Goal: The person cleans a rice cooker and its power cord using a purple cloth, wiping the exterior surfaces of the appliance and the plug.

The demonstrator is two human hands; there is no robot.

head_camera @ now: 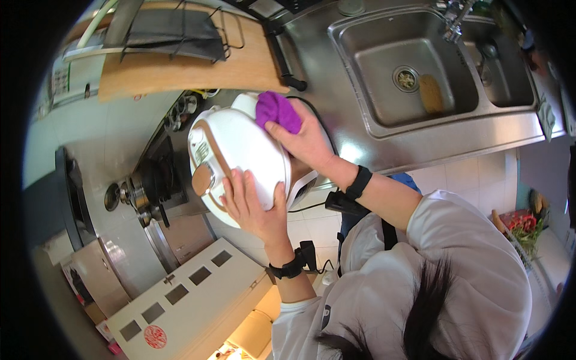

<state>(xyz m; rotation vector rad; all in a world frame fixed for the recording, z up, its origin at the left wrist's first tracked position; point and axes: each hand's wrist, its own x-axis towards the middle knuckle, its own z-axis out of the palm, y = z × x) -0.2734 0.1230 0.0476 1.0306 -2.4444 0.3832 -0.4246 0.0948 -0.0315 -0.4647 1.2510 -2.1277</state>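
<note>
A white electric kitchen appliance, like a rice cooker (256, 153), with brown trim, a small control panel and a round brown knob (203, 179), stands by the counter edge. My left hand (258, 211) lies on its rounded white top, fingers spread, near the knob. My right hand (303, 135) grips a bunched purple cloth (275, 110) against the appliance's upper edge, thumb on the cloth. The appliance's far side and base are mostly hidden.
Right of the appliance is a stainless steel double sink (373, 67) with a brown sponge-like pad (431, 93) and a faucet (452, 31). A wooden shelf (252, 67) bearing a wire rack is at upper left. Pans (153, 182) stand left. A black cord (310, 208) runs near the appliance.
</note>
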